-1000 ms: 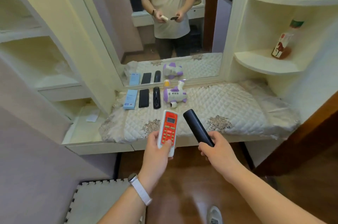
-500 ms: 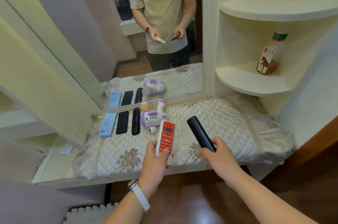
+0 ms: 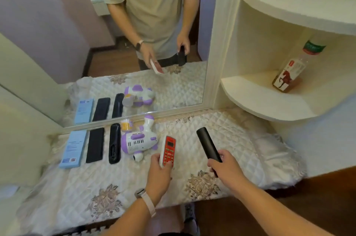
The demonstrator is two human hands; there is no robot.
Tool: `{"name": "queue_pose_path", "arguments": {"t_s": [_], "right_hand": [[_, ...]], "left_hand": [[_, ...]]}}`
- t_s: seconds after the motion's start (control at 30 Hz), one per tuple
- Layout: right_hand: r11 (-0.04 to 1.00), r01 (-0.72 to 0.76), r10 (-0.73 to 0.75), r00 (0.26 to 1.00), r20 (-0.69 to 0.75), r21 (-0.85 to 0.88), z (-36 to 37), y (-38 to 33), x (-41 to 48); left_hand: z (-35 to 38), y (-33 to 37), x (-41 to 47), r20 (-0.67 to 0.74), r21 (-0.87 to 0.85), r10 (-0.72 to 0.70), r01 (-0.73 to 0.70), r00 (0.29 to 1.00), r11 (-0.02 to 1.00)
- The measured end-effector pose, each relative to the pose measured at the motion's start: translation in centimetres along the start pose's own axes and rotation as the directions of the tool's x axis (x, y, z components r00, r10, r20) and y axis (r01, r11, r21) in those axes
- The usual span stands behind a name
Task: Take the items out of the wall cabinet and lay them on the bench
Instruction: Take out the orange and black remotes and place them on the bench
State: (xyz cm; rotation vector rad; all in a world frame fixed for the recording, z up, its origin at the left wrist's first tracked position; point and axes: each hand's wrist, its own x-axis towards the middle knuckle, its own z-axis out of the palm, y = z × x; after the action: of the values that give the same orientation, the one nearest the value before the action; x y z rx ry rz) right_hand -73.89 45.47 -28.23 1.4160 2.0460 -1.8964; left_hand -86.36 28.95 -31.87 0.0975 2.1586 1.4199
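Currently the left hand [image 3: 160, 173] has its grip closed around the red remote [image 3: 168, 150]; the right hand [image 3: 225, 164] grips the black cylinder [image 3: 208, 144], both over the bench [image 3: 240, 145]. Recommended: lay each flat at 3 o'clock of the toy [image 3: 139, 140], parallel to the row, apart

Worktop [image 3: 240, 139], left to right: box [image 3: 74, 149], two remotes [image 3: 95, 148] [image 3: 114, 143], toy [image 3: 137, 142]. Mirror [image 3: 96, 43] behind them. Bottle [image 3: 292, 70] on the shelf [image 3: 260, 99], right.

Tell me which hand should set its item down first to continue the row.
Probably the left hand: its red remote control hovers right beside the purple-white toy ending the row. The right hand is farther off.
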Motion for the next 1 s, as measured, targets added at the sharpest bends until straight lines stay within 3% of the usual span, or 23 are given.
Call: {"name": "queue_pose_path", "arguments": {"t_s": [0.27, 0.53, 0.8, 0.9, 1.0], "right_hand": [[0.979, -0.155, 0.154, 0.988, -0.016, -0.130, 2.0, -2.1, 8.2], [0.963, -0.224, 0.222, 0.975, -0.030, -0.149, 4.9, -3.6, 13.0], [0.965, -0.227, 0.234, 0.971, 0.042, -0.128, 6.1, -3.8, 16.9], [0.956, -0.208, 0.225, 0.973, 0.061, -0.208, 6.4, -3.4, 17.8], [0.938, -0.125, 0.172, 0.977, 0.122, -0.324, 6.4, -3.5, 17.6]], "left_hand": [[2.0, -1.1, 8.2, 0.066, -0.052, -0.106, 0.109, 0.992, 0.993], [4.2, -1.4, 12.3, 0.063, -0.073, -0.174, 0.179, 0.983, 0.981], [5.2, -1.2, 14.3, 0.066, 0.089, -0.053, 0.047, 0.996, 0.995], [5.1, -0.5, 14.4, 0.042, 0.181, 0.058, -0.064, 0.997, 0.981], [5.3, -0.5, 14.4, 0.039, 0.274, 0.041, -0.050, 0.998, 0.960]]}}
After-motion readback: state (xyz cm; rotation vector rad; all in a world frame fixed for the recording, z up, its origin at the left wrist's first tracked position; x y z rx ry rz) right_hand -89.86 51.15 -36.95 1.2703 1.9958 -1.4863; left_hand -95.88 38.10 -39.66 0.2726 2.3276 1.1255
